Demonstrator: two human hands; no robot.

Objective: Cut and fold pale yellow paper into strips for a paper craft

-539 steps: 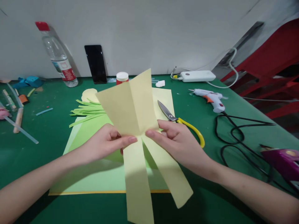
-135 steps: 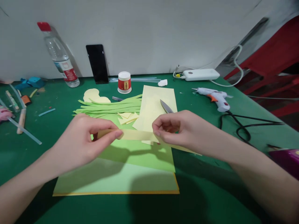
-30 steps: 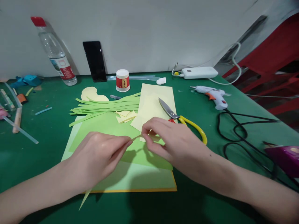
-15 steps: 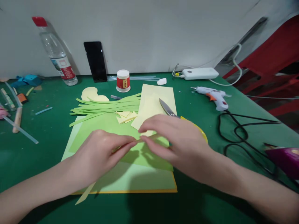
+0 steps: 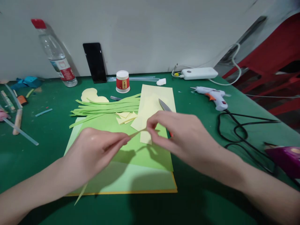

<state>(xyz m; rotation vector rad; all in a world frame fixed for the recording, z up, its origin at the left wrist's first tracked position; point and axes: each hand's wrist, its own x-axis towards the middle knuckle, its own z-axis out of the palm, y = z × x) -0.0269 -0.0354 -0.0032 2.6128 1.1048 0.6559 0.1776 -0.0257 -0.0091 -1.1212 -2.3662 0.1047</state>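
Observation:
A narrow pale-yellow paper strip [image 5: 137, 132] is stretched between my two hands above the stacked paper. My left hand [image 5: 99, 148] pinches it, and its tail hangs below that palm. The strip's other end is pinched by my right hand [image 5: 180, 134]. Beneath lie green paper sheets [image 5: 131, 176] with an orange-edged sheet at the bottom. Pale-yellow paper [image 5: 153, 103] rests at their back right, partly under scissors [image 5: 164, 105] whose handles my right hand mostly hides. Several green paper strips [image 5: 110, 107] and small yellow paper scraps [image 5: 126, 117] lie behind my left hand.
A glue gun [image 5: 214, 97] with a looped black cord lies to the right, near a white power strip [image 5: 199, 73]. Along the wall stand a water bottle [image 5: 58, 59], a black phone [image 5: 95, 62] and a paper cup [image 5: 122, 82]. A purple object [image 5: 284, 159] sits at the right edge.
My hands have drawn apart, showing more of the strip between them. My right hand has risen slightly and covers more of the scissors. Both hands keep their pinch.

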